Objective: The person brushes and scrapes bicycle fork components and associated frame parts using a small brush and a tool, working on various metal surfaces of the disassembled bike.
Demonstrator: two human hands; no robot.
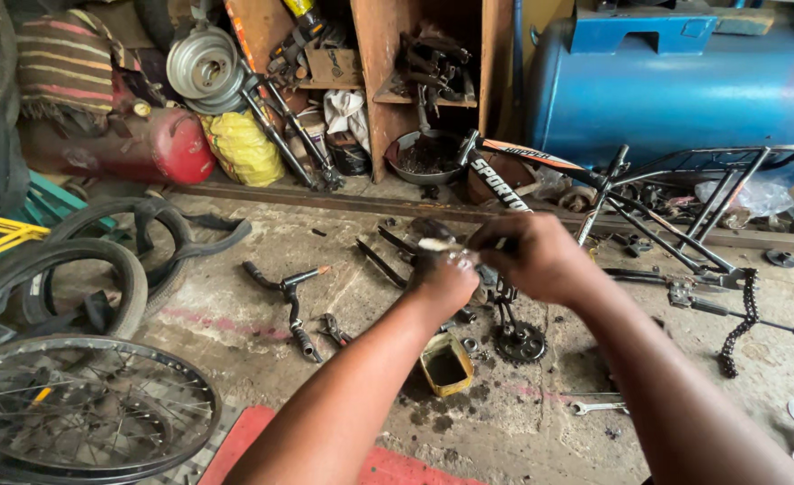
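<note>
Looking down, we see the bicycle frame (pixel 648 193) lying on the concrete floor (pixel 352 260) beyond a spoked wheel (pixel 82 409). Nearer, both hands meet over a chainring (pixel 520 342) and small yellow tin (pixel 445 365): left hand (pixel 446 278) and right hand (pixel 536 259) pinch a small part (pixel 439 244) (greasy, hard to identify) between them.

Left hand (pixel 444 278) and right hand (pixel 541 256) together grip small part above chainring (pixel 520 342), grease tin (pixel 445 365).
</note>
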